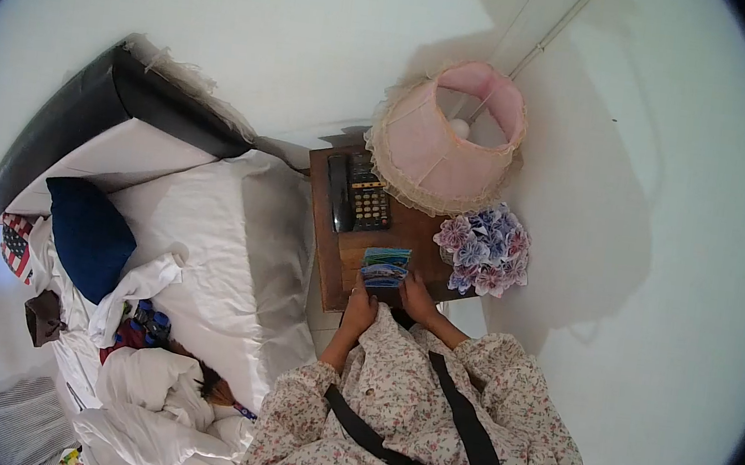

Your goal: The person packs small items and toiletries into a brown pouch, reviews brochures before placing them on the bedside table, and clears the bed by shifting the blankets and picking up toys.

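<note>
Both hands on blue-green booklet or card stack, over bedside table.
Left hand (360,308) and right hand (420,300): fingers curled in, pinching the lower corners of what looks like a small booklet (385,268); exact finger gap too small to tell. From hands: black phone (369,203) at 11 o'clock, pink lamp (442,144) just past 12, flowers (484,245) at 2, all by wooden table (338,275); bed (207,232) at 9–10.

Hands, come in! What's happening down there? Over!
Left hand, right hand: both gripping small blue-green rectangular printed item. Item above brown wooden table. Black push-button telephone just beyond; nothing covering item. Over.
</note>
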{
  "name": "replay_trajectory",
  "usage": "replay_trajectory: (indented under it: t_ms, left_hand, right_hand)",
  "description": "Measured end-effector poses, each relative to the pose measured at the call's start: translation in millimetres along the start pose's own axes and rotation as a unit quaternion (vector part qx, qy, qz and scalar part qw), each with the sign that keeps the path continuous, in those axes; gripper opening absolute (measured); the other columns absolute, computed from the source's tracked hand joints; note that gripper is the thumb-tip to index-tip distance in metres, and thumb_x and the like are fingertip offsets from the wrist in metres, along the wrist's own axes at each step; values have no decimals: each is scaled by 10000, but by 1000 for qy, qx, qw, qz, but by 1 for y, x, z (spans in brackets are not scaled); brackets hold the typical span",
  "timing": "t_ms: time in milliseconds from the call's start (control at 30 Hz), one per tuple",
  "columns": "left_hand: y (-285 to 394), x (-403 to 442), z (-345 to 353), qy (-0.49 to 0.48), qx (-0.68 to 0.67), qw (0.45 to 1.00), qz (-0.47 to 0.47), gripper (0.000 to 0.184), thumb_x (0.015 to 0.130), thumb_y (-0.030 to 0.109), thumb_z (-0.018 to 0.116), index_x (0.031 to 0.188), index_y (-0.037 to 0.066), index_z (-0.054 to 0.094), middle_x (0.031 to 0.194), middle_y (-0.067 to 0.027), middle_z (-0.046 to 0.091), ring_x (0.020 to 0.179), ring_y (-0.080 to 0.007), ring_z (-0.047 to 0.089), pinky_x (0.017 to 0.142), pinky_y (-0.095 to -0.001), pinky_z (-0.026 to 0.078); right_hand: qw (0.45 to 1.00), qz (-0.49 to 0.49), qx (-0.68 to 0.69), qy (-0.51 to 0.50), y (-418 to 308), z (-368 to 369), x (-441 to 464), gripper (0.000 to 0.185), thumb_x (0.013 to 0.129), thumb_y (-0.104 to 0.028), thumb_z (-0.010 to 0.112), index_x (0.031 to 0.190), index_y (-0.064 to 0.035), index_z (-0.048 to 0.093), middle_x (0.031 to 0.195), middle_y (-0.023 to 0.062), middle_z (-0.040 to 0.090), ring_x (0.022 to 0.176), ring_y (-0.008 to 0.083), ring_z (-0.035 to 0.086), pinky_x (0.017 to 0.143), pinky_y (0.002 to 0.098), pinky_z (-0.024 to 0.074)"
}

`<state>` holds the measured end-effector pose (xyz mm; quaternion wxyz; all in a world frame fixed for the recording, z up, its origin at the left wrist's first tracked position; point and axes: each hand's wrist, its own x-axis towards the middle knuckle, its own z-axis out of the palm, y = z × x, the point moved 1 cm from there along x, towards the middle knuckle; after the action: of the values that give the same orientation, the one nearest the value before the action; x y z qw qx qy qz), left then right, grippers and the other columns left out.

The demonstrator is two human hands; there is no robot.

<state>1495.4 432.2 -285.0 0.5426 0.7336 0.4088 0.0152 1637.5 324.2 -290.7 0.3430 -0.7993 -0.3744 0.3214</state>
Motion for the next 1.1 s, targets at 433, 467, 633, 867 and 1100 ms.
replay_trajectory:
  t_ms: [433,467,633,867,1100]
  left_hand:
    - [22,14,-9,93,-82,988,96,877,808,-92,515,1524,54,30,1457,-280,310,1318,-357,408,1068,-409,358]
    - [25,14,-12,79,-73,991,84,890,806,-102,499,1525,65,4,1458,-272,317,1322,-352,405,1073,-405,353]
    - [23,19,-13,-49,-102,993,43,939,793,-125,463,1528,107,-74,1470,-257,321,1323,-337,410,1090,-375,327]
    - [53,5,-19,-8,-154,987,37,930,749,-74,484,1518,15,-31,1437,-298,354,1327,-369,396,1093,-355,302]
    - [17,13,-9,9,-102,995,-7,929,780,-30,506,1514,29,-61,1392,-264,436,1264,-371,469,1050,-371,361]
  right_hand:
    - [995,-20,45,82,-51,-38,-2,786,830,-32,612,1466,-7,150,1466,258,237,1363,436,255,1105,475,272]
    - [995,-33,41,87,-53,-39,-2,830,832,-42,621,1493,-17,120,1516,235,185,1406,413,203,1131,461,244]
    - [998,-47,30,3,-57,-41,3,929,806,-9,622,1525,-65,38,1577,189,74,1452,380,97,1160,442,196]
    - [997,-59,42,25,-56,-45,4,948,815,-31,634,1528,-69,11,1585,186,46,1459,363,92,1168,433,168]
    - [992,14,119,44,-40,-40,6,933,819,-46,670,1519,-57,54,1545,214,181,1422,354,229,1144,430,235]
